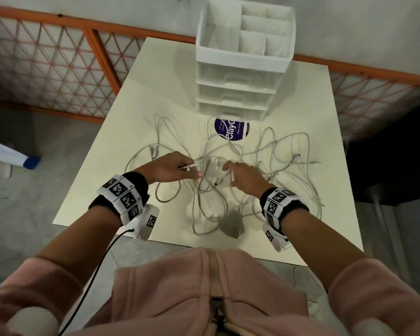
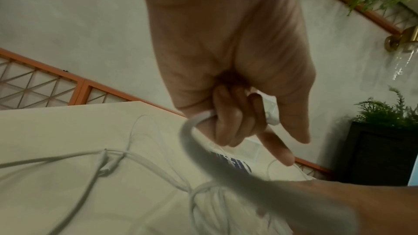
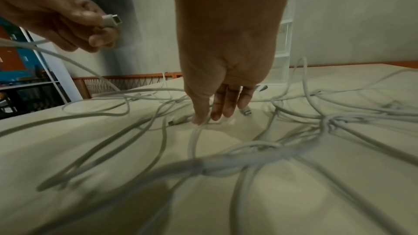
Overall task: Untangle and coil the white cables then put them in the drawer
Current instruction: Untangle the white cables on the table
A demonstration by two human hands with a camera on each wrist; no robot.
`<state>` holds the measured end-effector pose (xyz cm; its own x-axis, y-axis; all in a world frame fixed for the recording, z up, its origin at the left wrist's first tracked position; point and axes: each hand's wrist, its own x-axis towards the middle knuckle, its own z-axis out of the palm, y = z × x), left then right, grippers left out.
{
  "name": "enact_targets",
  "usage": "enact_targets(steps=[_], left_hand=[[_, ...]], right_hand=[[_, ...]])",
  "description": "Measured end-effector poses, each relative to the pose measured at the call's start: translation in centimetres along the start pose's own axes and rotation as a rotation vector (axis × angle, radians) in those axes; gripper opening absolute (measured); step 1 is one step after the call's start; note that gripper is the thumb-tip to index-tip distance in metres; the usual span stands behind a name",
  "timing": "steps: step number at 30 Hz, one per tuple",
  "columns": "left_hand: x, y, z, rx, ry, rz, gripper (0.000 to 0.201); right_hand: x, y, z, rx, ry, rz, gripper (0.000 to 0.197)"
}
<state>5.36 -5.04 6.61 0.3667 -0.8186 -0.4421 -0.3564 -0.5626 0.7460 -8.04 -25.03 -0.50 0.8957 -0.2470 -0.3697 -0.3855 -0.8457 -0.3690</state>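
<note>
Several white cables [image 1: 272, 151] lie in a loose tangle over the middle of the cream table [image 1: 155, 81]. My left hand [image 1: 192, 169] is raised slightly at the tangle's left side. Its curled fingers [image 2: 235, 124] grip one cable just behind its white plug [image 3: 112, 20], and the plug sticks out past the thumb. My right hand [image 1: 228, 173] reaches down into the centre of the tangle. There its thumb and forefinger [image 3: 214, 113] pinch a cable strand [image 3: 192, 142]. The white drawer unit [image 1: 238, 93] stands at the table's far side with its drawers closed.
A round purple sticker [image 1: 230, 132] lies in front of the drawer unit. An orange lattice fence [image 1: 58, 59] runs behind the table. A black cabinet [image 2: 380, 151] with plants on it stands to the right. Cable loops reach near the table's front and right edges.
</note>
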Motion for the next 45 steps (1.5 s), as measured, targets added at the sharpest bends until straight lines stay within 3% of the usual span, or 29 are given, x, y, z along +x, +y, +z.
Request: enact_targets(steps=[5, 8, 11, 16, 23, 27, 30, 33, 36, 39, 42, 45], left_hand=[[0.2, 0.8, -0.2, -0.068, 0.023, 0.024, 0.025], [0.4, 0.9, -0.3, -0.168, 0.024, 0.003, 0.021], [0.9, 1.3, -0.4, -0.335, 0.059, 0.051, 0.023], [2.1, 3.3, -0.3, -0.582, 0.174, 0.197, 0.021], [3.3, 5.0, 0.1, -0.736, 0.333, 0.300, 0.023], [3.5, 6.1, 0.3, -0.816, 0.312, 0.357, 0.032], [3.3, 7.3, -0.2, -0.821, 0.353, 0.352, 0.036], [3.2, 7.7, -1.7, -0.868, 0.454, 0.408, 0.039], [2.5, 7.8, -3.2, -1.062, 0.481, 0.433, 0.038], [1.7, 7.1, -4.4, -1.047, 0.635, 0.435, 0.037], [0.7, 6.5, -5.9, -0.908, 0.737, 0.449, 0.035], [0.1, 5.9, -6.3, -0.570, 0.704, 0.413, 0.023]], right_hand=[[0.4, 0.3, -0.1, -0.148, 0.032, 0.016, 0.021], [0.5, 1.1, -2.1, 0.102, 0.179, 0.071, 0.016], [-0.2, 0.1, -6.3, 0.497, 0.306, -0.005, 0.014], [-1.2, -5.2, -10.1, 0.802, 0.195, -0.152, 0.009], [-0.8, -7.2, -9.4, 1.028, 0.250, -0.089, 0.013], [-1.0, -7.5, -9.3, 1.151, 0.221, -0.100, 0.012], [-0.8, -7.2, -8.7, 0.927, 0.026, -0.162, 0.025], [-1.2, -6.7, -7.7, 0.671, -0.217, -0.235, 0.024], [-1.1, -5.0, -7.7, 0.621, -0.118, -0.188, 0.028], [-0.7, -1.9, -8.4, 0.507, -0.037, -0.099, 0.032], [-0.8, 0.7, -9.1, 0.531, 0.066, -0.076, 0.022], [-1.2, 0.7, -10.8, 0.670, 0.151, -0.125, 0.022]])
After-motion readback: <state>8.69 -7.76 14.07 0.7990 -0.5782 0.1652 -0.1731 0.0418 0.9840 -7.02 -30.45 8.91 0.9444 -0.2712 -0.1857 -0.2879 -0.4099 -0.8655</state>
